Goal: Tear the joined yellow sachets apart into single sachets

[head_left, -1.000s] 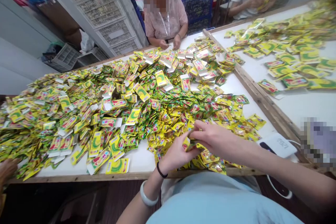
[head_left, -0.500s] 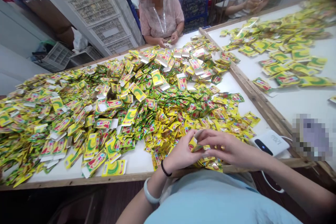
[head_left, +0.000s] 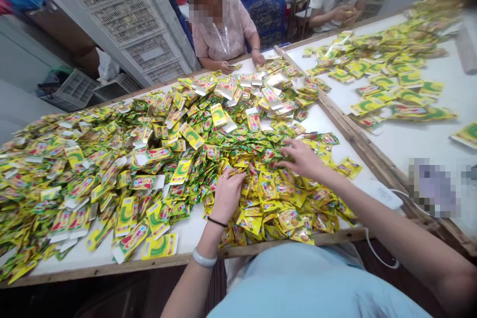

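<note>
My left hand reaches down onto a heap of small yellow packets, its fingers parted and their tips against the packets. I see nothing clearly held in it. Farther right, my right hand is open over the line where green packets meet the yellow ones, thumb and fingers apart. Its fingertips are close to the green packets; whether they touch one I cannot tell. Flat yellow-and-green card boxes, some with white flaps open, lie left of my left hand.
A wooden divider splits the white table. Beside it lie a white power bank with a cable and a blurred-out purple object. More boxes are spread beyond. Across the table sits a person in pink; another sits farther right.
My hands were together around a small box near the table's front edge. They have parted, the box is no longer in them, and both have moved forward onto the packets.
</note>
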{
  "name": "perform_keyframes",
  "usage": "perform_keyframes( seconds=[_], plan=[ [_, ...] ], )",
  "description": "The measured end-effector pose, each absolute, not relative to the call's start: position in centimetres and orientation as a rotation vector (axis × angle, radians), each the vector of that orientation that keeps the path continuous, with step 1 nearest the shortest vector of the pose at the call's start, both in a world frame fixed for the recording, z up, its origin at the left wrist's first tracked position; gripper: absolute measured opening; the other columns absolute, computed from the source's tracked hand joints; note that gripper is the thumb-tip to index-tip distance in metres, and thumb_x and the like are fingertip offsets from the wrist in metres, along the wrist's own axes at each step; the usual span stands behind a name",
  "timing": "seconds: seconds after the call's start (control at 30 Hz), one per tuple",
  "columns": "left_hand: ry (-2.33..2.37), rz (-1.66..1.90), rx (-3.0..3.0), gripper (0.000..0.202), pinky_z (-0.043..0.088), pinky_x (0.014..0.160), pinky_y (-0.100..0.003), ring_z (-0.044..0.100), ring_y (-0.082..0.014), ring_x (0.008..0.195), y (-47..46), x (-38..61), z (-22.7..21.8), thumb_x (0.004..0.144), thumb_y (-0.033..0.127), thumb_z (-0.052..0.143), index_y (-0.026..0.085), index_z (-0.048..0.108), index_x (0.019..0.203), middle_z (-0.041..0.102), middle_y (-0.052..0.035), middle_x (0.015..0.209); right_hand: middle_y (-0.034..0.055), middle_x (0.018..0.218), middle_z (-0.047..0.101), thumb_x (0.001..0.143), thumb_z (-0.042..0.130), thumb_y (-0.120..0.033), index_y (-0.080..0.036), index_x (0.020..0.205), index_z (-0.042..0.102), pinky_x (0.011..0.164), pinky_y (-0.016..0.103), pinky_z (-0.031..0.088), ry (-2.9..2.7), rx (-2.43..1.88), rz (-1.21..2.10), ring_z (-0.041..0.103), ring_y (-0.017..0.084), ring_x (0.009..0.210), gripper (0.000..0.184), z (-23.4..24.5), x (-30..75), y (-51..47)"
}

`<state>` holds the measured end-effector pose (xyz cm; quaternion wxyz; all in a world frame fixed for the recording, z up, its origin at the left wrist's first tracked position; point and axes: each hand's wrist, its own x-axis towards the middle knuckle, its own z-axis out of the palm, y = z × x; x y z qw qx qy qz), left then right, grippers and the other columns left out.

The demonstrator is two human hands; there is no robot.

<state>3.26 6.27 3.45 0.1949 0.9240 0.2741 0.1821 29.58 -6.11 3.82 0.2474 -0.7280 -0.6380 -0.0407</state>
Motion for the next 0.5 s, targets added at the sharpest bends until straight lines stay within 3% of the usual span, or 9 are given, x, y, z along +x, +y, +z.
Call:
perform_keyframes(
  seconds=[0.07, 0.13, 0.2, 0.27, 0.37, 0.5],
  plan=[
    [0.944, 0.744, 2.346, 0.024, 0.042, 0.089, -0.038, 0.053, -0.0219, 0.102, 6.4, 2.6, 3.7, 0.086, 0.024, 0.047, 0.024, 0.065, 0.101, 0.064, -0.0073, 0.098, 0.0108, 0.122, 0.053, 0.081, 0.057, -0.025, -0.019, 0.082, 0.066, 0.097, 0.049, 0.034, -1.785, -1.883, -0.049, 0.040, 0.030, 0.119, 0.010, 2.3, 28.1, -4.7],
    [1.072, 0.904, 1.985, 0.022, 0.047, 0.079, -0.033, 0.059, -0.0184, 0.087, 6.1, 2.3, 4.1, 0.085, 0.030, 0.049, 0.021, 0.062, 0.101, 0.064, -0.0060, 0.091, 0.0091, 0.119, 0.055, 0.082, 0.055, -0.021, -0.020, 0.075, 0.064, 0.100, 0.051, 0.030, -1.607, -1.793, -0.009, 0.040, 0.029, 0.119, 0.011, 2.2, 26.7, -4.1],
    [1.103, 0.964, 1.651, 0.021, 0.049, 0.064, -0.027, 0.058, -0.0140, 0.068, 5.6, 2.6, 4.3, 0.082, 0.034, 0.052, 0.018, 0.056, 0.096, 0.061, -0.0023, 0.078, 0.0084, 0.112, 0.058, 0.082, 0.058, -0.025, -0.020, 0.074, 0.062, 0.097, 0.048, 0.034, -1.333, -1.644, 0.168, 0.047, 0.026, 0.112, 0.011, 3.3, 25.2, -3.9],
    [1.072, 0.960, 1.442, 0.020, 0.049, 0.056, -0.023, 0.056, -0.0114, 0.061, 4.8, 3.4, 4.4, 0.080, 0.035, 0.054, 0.017, 0.051, 0.090, 0.057, 0.0005, 0.072, 0.0073, 0.110, 0.058, 0.080, 0.060, -0.032, -0.019, 0.071, 0.058, 0.091, 0.043, 0.041, -1.100, -1.434, 0.473, 0.053, 0.023, 0.105, 0.016, 4.7, 23.2, -3.8],
    [0.962, 0.913, 1.311, 0.019, 0.051, 0.060, -0.023, 0.058, -0.0113, 0.067, 3.4, 4.9, 4.8, 0.081, 0.036, 0.053, 0.018, 0.048, 0.088, 0.059, -0.0001, 0.078, 0.0058, 0.103, 0.060, 0.075, 0.065, -0.038, -0.018, 0.066, 0.054, 0.081, 0.035, 0.048, -0.879, -1.204, 0.778, 0.059, 0.020, 0.094, 0.024, 5.5, 20.0, -3.3],
    [0.826, 0.851, 1.245, 0.021, 0.051, 0.070, -0.026, 0.062, -0.0125, 0.073, 2.2, 5.8, 5.3, 0.083, 0.038, 0.052, 0.019, 0.049, 0.091, 0.064, -0.0012, 0.085, 0.0012, 0.081, 0.059, 0.074, 0.066, -0.039, -0.018, 0.073, 0.053, 0.070, 0.029, 0.049, -0.774, -1.213, 0.784, 0.059, 0.015, 0.074, 0.024, 4.5, 18.1, -3.1]
  ],
)
